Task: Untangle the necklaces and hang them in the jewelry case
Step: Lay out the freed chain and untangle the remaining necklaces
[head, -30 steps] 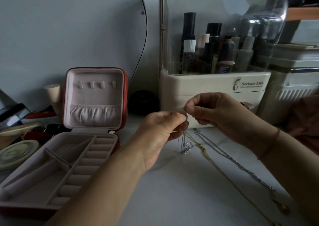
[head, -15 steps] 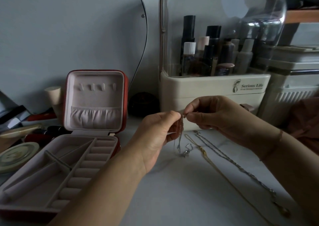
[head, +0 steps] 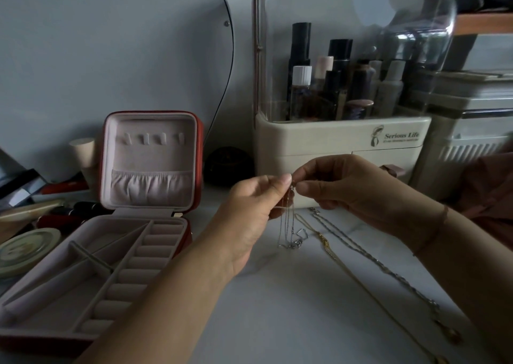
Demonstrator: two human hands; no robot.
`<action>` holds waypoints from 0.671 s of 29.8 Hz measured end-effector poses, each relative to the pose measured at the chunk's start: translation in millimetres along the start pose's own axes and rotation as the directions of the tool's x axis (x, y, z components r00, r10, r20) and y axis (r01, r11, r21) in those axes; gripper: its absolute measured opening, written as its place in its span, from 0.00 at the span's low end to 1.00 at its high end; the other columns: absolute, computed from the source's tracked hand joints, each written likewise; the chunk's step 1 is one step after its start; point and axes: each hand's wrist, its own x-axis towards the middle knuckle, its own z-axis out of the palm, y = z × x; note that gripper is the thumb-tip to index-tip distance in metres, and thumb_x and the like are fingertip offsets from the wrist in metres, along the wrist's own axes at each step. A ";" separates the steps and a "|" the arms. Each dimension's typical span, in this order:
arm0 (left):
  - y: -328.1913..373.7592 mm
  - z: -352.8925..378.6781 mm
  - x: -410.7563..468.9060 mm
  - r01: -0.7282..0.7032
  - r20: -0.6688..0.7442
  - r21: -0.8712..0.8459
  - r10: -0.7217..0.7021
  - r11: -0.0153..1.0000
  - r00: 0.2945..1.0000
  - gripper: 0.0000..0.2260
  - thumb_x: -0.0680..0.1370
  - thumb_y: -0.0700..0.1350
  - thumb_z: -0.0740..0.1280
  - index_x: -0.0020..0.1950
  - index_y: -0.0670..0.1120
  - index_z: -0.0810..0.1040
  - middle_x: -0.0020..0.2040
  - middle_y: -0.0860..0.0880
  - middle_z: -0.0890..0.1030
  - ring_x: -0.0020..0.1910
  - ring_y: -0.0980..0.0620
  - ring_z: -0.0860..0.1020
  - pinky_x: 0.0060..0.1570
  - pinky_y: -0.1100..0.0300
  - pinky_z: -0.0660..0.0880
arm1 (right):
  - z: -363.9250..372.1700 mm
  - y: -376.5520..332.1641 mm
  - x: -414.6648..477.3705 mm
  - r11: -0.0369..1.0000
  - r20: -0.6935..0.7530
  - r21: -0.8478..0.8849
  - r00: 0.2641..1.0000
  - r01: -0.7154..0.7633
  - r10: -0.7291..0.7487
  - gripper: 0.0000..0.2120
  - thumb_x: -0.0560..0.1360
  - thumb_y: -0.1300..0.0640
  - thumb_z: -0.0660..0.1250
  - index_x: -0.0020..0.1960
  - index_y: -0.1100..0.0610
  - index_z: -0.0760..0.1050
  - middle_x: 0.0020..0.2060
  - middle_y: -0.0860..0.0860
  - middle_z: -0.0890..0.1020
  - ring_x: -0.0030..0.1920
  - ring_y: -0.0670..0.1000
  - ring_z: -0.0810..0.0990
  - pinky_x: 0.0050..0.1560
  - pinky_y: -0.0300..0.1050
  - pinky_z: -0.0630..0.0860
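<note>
A thin silver necklace [head: 288, 224] hangs in loops above the white tabletop, its pendant end touching the surface. My left hand [head: 249, 211] and my right hand [head: 341, 188] both pinch its top, fingertips meeting at the middle of the view. A gold chain [head: 341, 263] and a thicker silver chain [head: 372, 255] lie stretched on the table under my right forearm, running toward the lower right. The red jewelry case [head: 197, 152] stands open at the left, its pink lid upright with a row of small hooks [head: 154, 138] and a gathered pocket.
A cream cosmetics organiser [head: 333, 152] with a clear dome and several bottles stands just behind my hands. A white storage box [head: 469, 141] is at the right. Lipsticks, a round tin [head: 25, 249] and other clutter lie left of the case. A mirror edge curves behind.
Both hands stayed together pinching the silver necklace, shifting very slightly. The hanging loops swung a little and the pendant end settled nearer the table.
</note>
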 end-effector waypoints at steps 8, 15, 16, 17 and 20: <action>1.6 -2.2 0.9 -0.102 -0.021 0.099 0.104 0.990 0.994 0.10 0.68 0.53 0.69 0.42 0.47 0.82 0.31 0.57 0.78 0.33 0.63 0.74 0.38 0.71 0.71 | 2.9 -2.8 -0.4 1.000 -0.038 -0.028 0.999 0.005 -0.006 0.12 0.64 0.54 0.70 0.44 0.60 0.81 0.25 0.48 0.74 0.27 0.45 0.65 0.28 0.35 0.65; -3.7 4.3 1.2 0.019 0.060 0.020 -0.021 1.000 0.998 0.09 0.73 0.52 0.66 0.39 0.48 0.80 0.33 0.53 0.79 0.37 0.57 0.76 0.43 0.61 0.72 | 5.7 1.2 0.3 0.992 -0.092 -0.125 0.995 0.024 -0.036 0.04 0.74 0.63 0.67 0.42 0.59 0.79 0.29 0.50 0.77 0.30 0.46 0.70 0.32 0.37 0.68; -3.6 4.9 1.1 0.038 0.075 -0.006 -0.038 0.999 0.996 0.08 0.73 0.51 0.66 0.40 0.48 0.80 0.33 0.53 0.79 0.37 0.58 0.76 0.43 0.61 0.72 | 6.1 1.1 0.2 0.991 -0.091 -0.135 0.995 0.023 -0.035 0.03 0.74 0.63 0.67 0.43 0.60 0.79 0.32 0.54 0.78 0.33 0.48 0.72 0.34 0.39 0.69; -3.4 5.1 0.8 0.056 0.090 -0.032 -0.053 0.998 0.995 0.08 0.73 0.51 0.66 0.41 0.47 0.80 0.33 0.53 0.79 0.37 0.58 0.76 0.43 0.61 0.72 | 6.4 1.6 0.7 0.989 -0.087 -0.148 0.996 0.022 -0.035 0.03 0.74 0.63 0.67 0.44 0.61 0.80 0.35 0.59 0.80 0.35 0.50 0.73 0.37 0.42 0.71; -3.3 4.1 0.7 0.075 0.119 -0.061 -0.067 0.995 0.991 0.13 0.68 0.53 0.66 0.44 0.47 0.81 0.37 0.51 0.81 0.41 0.55 0.78 0.44 0.61 0.72 | 5.8 1.9 1.0 0.989 -0.067 -0.146 0.997 0.016 -0.026 0.03 0.74 0.64 0.66 0.45 0.62 0.79 0.40 0.63 0.81 0.39 0.52 0.76 0.43 0.47 0.73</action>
